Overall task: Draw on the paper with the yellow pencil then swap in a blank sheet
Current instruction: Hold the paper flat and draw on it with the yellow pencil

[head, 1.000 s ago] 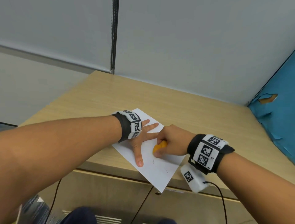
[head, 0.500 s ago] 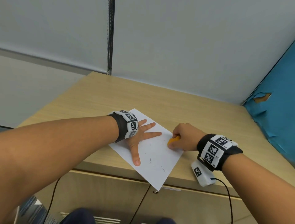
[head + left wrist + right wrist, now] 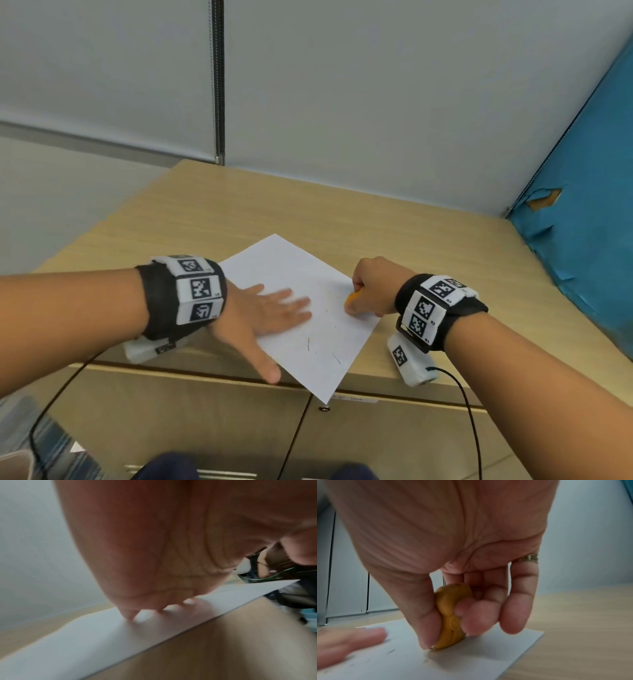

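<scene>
the drawing step is judged underway: the stubby yellow pencil is pinched in the right hand, tip on the white paper sheet, which is pressed flat by the left hand, fingers straight. further strokes are called for next.

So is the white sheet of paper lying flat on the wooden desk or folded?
Flat and unfolded. The white sheet of paper lies spread on the wooden desk, one corner overhanging the front edge, pressed by the left hand.

A white rectangular paper sheet with faint dark strokes lay flat beneath the fingers. A stubby yellow-orange pencil stood pinched between thumb and fingertips, tip touching the sheet.
</scene>
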